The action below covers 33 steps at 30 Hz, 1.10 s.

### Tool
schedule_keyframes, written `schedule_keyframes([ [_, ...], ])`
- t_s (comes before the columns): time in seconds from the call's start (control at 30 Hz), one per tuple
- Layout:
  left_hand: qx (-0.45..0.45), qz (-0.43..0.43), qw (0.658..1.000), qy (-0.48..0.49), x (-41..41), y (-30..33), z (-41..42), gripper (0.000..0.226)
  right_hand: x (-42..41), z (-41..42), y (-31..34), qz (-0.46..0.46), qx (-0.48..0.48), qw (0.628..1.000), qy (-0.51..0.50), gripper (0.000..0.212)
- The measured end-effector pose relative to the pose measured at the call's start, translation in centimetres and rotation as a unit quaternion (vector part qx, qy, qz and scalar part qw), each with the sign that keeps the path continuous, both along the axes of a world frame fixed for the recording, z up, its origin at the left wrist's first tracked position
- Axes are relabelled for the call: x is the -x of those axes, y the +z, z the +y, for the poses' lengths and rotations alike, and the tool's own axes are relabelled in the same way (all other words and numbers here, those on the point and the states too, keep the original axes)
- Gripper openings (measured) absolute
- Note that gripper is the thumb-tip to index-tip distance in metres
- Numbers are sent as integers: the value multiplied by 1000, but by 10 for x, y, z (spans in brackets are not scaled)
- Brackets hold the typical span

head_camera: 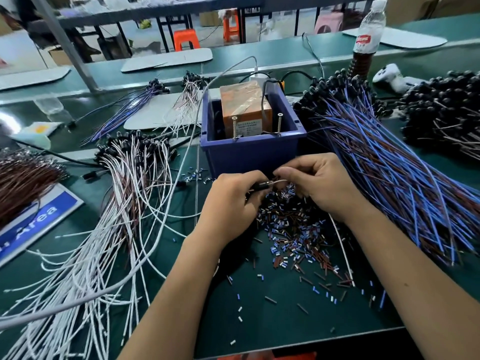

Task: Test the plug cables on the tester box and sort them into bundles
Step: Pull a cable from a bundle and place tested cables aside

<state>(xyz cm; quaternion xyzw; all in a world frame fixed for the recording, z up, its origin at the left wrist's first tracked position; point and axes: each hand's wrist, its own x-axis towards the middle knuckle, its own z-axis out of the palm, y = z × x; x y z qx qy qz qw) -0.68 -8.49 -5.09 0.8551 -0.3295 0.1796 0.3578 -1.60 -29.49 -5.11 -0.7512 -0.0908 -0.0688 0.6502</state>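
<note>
An orange tester box (pixel 245 110) sits inside a blue plastic bin (pixel 252 149), with two upright screws at its front. Just in front of the bin, my left hand (pixel 233 203) pinches the black plug end of a plug cable (pixel 262 187). My right hand (pixel 322 185) grips the thin wire tips of the same cable right beside it. A white wire (pixel 342 250) trails down from under my right hand. A big bundle of white and brown cables (pixel 124 203) lies at the left. A big bundle of blue and brown cables (pixel 389 162) lies at the right.
A heap of cut insulation bits (pixel 293 229) covers the green mat below my hands. Smaller cable bundles (pixel 145 100) lie behind on the left, and black plug heaps (pixel 446 110) at the far right. A water bottle (pixel 368 29) stands at the back right. A grey cord (pixel 155 224) crosses the mat.
</note>
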Motion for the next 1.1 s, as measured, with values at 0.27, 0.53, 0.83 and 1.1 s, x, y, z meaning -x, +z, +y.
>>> schedule_keyframes([
  [0.27,54,33,998,-2,-1,-1,3,9,4,3,3,69,-66,995,20,15],
  [0.53,141,115,983,9,-1,-3,13,19,4,-9,10,86,-185,979,-25,18],
  [0.83,254,235,938,-12,4,1,10,18,10,-35,14,107,-276,919,260,20],
  [1.1,243,260,934,-26,3,-3,9,18,15,-31,17,11,-290,916,277,29],
])
